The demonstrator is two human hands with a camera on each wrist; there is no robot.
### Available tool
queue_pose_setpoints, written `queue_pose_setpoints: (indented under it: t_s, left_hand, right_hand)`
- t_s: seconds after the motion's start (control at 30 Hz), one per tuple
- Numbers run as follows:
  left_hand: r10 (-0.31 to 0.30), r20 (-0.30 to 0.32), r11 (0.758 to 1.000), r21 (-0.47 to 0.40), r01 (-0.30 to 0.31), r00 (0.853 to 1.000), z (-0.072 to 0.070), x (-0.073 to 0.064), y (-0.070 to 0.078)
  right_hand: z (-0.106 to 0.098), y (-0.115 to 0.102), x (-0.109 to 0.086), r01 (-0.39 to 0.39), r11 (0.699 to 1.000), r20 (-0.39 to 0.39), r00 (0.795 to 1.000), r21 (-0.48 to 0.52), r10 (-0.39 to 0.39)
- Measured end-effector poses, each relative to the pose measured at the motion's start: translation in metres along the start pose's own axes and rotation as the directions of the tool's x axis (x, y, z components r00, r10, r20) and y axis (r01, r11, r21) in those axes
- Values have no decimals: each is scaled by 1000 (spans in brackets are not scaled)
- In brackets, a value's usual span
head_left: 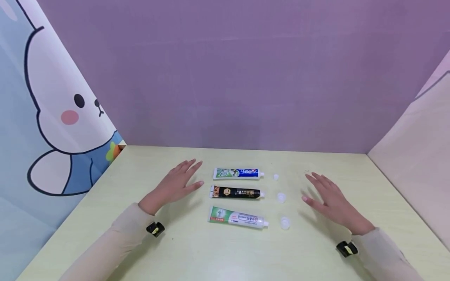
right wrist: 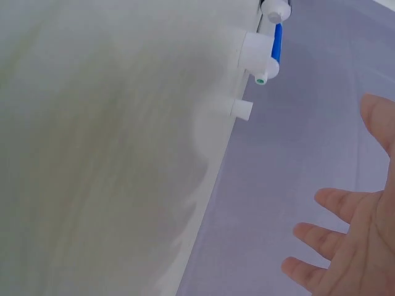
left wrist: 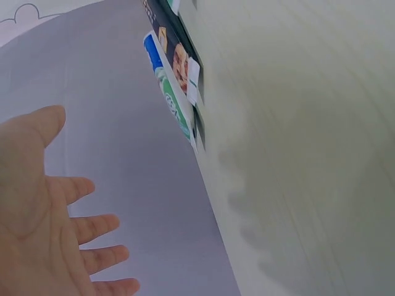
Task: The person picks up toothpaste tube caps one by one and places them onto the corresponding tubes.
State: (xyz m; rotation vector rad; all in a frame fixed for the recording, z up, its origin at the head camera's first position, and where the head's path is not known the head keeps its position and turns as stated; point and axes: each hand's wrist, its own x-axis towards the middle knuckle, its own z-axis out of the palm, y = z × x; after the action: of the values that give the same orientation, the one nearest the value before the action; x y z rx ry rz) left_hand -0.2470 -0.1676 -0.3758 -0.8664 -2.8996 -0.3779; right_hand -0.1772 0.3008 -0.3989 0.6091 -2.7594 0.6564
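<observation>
Three toothpaste tubes lie in a column on the table, nozzles toward the right. Farthest is a blue and green toothpaste tube [head_left: 236,173], then a black toothpaste tube [head_left: 237,192], and nearest a white and green toothpaste tube [head_left: 237,217]. Right of their nozzles stand a small white cap [head_left: 275,177], a middle white cap [head_left: 281,197] and a near white cap [head_left: 285,223]. My left hand [head_left: 175,183] hovers left of the tubes, fingers spread, holding nothing. To the right of the caps, my right hand [head_left: 332,203] is likewise raised with spread fingers and touches nothing.
The pale wooden table [head_left: 211,257] ends at a purple backdrop [head_left: 225,78]. A cartoon-printed cloth [head_left: 66,164] hangs at the left, and a pale cloth [head_left: 418,156] at the right. Each wrist wears a black strapped device.
</observation>
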Motion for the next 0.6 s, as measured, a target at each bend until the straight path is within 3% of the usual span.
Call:
queue_pose_setpoints:
  t_s: [0.23, 0.6]
  left_hand:
    - [32, 3, 999, -31, -32, 999, 1, -1, 8]
    - [86, 19, 993, -84, -85, 996, 3, -1, 18]
  right_hand:
    - [3, -5, 1, 19, 1000, 11, 1000, -24, -18]
    - [4, -11, -1, 7, 999, 54, 999, 36, -9]
